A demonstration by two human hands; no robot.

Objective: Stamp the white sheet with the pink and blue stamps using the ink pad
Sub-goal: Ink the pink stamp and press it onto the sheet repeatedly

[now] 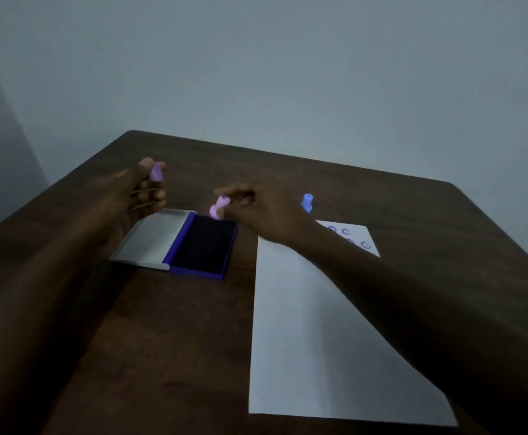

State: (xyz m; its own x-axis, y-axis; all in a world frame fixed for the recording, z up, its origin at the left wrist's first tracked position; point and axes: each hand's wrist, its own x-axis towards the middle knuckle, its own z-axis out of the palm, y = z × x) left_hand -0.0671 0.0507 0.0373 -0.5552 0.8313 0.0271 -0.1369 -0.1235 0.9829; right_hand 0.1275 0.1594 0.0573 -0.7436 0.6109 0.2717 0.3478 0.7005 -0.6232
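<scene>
Dark wooden table point(168, 340) against plain grey wall point(288, 73)

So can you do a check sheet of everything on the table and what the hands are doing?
Surface: dark wooden table, against a plain grey wall.
Job's things: ink pad open, its lid flat beside it; white sheet with a few stamped marks at its far end; blue stamp upright beyond the sheet.
Clutter: nothing seen.
Hands: left hand holds a small pink piece, possibly a cap; right hand holds the pink stamp at the pad's far edge.
Cables: nothing seen.
Surroundings: dim room, nothing else seen.
</scene>
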